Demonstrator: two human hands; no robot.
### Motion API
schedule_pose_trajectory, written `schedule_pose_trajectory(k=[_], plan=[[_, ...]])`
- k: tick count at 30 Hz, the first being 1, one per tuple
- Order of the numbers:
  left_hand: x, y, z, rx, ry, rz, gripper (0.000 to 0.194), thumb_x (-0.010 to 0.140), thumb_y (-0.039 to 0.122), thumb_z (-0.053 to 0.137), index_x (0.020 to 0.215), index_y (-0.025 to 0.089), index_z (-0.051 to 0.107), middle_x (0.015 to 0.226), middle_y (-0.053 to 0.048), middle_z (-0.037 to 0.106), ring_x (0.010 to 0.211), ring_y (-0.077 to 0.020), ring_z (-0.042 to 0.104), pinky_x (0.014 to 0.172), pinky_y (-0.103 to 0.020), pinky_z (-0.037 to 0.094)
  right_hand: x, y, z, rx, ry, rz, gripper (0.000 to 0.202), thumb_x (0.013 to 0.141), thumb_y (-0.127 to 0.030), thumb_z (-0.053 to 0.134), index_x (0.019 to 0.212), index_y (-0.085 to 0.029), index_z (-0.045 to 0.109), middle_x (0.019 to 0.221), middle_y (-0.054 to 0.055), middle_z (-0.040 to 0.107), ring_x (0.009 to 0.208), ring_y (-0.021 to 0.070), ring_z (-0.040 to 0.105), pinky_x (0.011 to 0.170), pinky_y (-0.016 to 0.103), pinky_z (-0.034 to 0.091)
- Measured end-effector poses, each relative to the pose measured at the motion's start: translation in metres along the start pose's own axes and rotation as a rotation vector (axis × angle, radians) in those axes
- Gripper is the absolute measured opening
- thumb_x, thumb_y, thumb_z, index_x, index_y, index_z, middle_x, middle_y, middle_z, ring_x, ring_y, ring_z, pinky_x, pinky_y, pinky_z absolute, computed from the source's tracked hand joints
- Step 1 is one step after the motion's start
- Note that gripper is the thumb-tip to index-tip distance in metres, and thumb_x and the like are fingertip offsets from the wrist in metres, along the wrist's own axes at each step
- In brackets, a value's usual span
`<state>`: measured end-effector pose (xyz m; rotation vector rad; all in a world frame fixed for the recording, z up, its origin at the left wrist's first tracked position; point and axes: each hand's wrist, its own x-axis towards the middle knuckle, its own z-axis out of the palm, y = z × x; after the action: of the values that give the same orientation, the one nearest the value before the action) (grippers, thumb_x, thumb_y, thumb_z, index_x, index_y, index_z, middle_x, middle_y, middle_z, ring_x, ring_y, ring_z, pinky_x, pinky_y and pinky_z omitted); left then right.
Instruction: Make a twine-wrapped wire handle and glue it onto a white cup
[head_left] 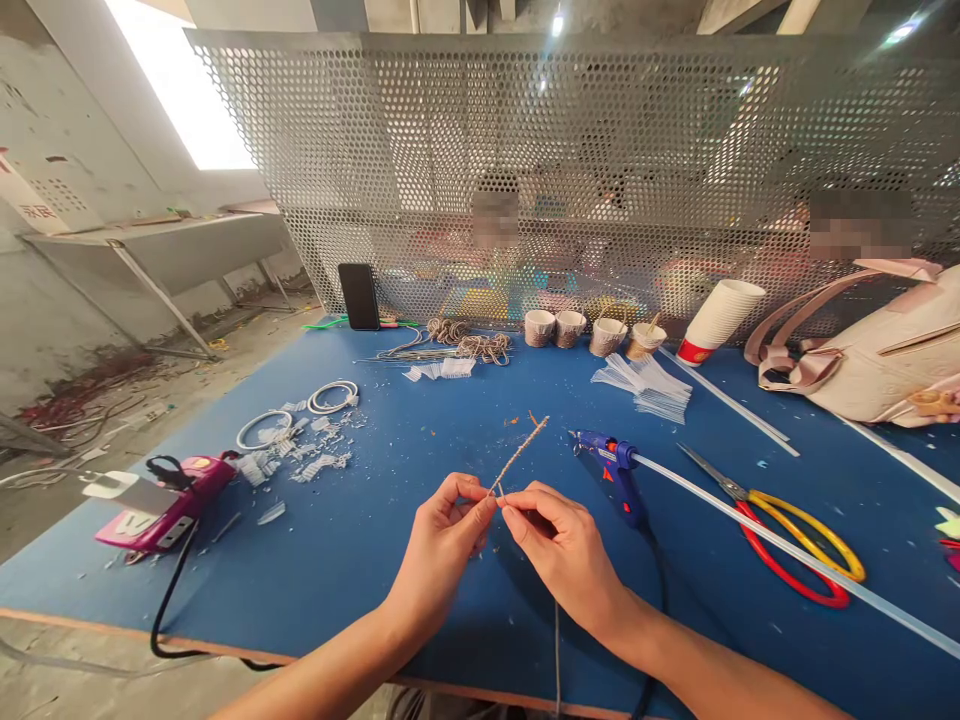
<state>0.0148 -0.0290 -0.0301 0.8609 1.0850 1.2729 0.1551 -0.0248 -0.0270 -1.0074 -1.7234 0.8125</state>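
Between my two hands, low over the table, a thin stick wrapped in beige cord slants up to the right. My left hand pinches its lower end between thumb and fingertips. Close beside it, my right hand is closed with thumb and forefinger on the cord, which hangs down past the table's front edge. The fingertips of both hands almost touch. To the right of my hands lies a blue glue gun with a long clear glue stick in its back.
Scissors lie on the right, and a pink power strip sits on the left. Along the back stand a phone, cord bundles, several small cups, stacked paper cups and a bag. A perforated metal screen rises behind.
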Motion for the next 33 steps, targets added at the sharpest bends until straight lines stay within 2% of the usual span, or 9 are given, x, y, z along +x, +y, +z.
schedule_pose_trajectory(k=[4,6,9,15,23,29,33], plan=[[-0.001,0.003,0.000,-0.002,0.004,-0.021,0.022,0.069,0.034,0.072,0.076,0.017,0.061,0.060,0.006,0.044,0.049,-0.0061,0.033,0.046,-0.019,0.027,0.000,0.001,0.000,-0.024,0.002,-0.036,0.018,0.087,-0.021,0.050,0.081,-0.015,0.066,0.066,0.001,0.057,0.055,0.0115,0.050,0.050,0.023,0.042],[-0.002,0.003,0.001,-0.015,-0.011,0.009,0.020,0.072,0.036,0.069,0.074,0.016,0.064,0.059,0.006,0.042,0.050,-0.0066,0.032,0.047,-0.020,0.027,0.000,0.001,0.000,-0.027,0.005,-0.046,0.018,0.087,-0.021,0.050,0.080,-0.015,0.066,0.066,0.001,0.057,0.055,0.0116,0.051,0.051,0.023,0.042],[-0.002,0.004,0.002,0.014,-0.003,0.065,0.024,0.073,0.038,0.068,0.066,0.015,0.064,0.068,0.003,0.046,0.052,-0.0066,0.034,0.048,-0.021,0.030,0.000,0.000,0.000,-0.032,0.007,-0.046,0.018,0.087,-0.021,0.050,0.079,-0.015,0.065,0.065,0.001,0.056,0.055,0.0117,0.051,0.051,0.023,0.042],[-0.001,0.003,0.001,0.090,-0.008,0.139,0.021,0.071,0.035,0.070,0.066,0.015,0.064,0.080,0.000,0.050,0.056,-0.0069,0.042,0.052,-0.021,0.037,0.000,0.001,0.000,-0.029,0.003,-0.042,0.019,0.088,-0.022,0.050,0.078,-0.017,0.065,0.065,0.000,0.056,0.054,0.0113,0.050,0.050,0.022,0.042],[0.001,0.002,0.005,0.026,0.004,0.092,0.019,0.067,0.027,0.073,0.063,0.015,0.059,0.084,0.001,0.050,0.056,-0.0064,0.050,0.052,-0.021,0.043,-0.002,0.000,-0.002,-0.048,-0.020,-0.048,0.020,0.089,-0.022,0.049,0.078,-0.017,0.065,0.064,0.001,0.056,0.055,0.0115,0.050,0.051,0.023,0.043],[0.006,0.001,0.006,-0.048,-0.017,-0.007,0.023,0.065,0.028,0.074,0.065,0.015,0.056,0.078,0.004,0.049,0.046,-0.0017,0.040,0.042,-0.017,0.030,-0.002,0.003,-0.004,-0.067,-0.015,-0.055,0.021,0.089,-0.023,0.049,0.078,-0.016,0.065,0.064,0.001,0.054,0.055,0.0117,0.049,0.051,0.023,0.042],[0.008,0.004,0.005,-0.082,-0.028,-0.076,0.021,0.065,0.028,0.074,0.072,0.015,0.059,0.059,0.007,0.045,0.047,-0.0033,0.032,0.044,-0.017,0.024,0.001,0.002,-0.006,-0.061,0.008,-0.052,0.021,0.089,-0.024,0.049,0.079,-0.017,0.066,0.063,0.000,0.053,0.053,0.0115,0.048,0.048,0.023,0.041]])
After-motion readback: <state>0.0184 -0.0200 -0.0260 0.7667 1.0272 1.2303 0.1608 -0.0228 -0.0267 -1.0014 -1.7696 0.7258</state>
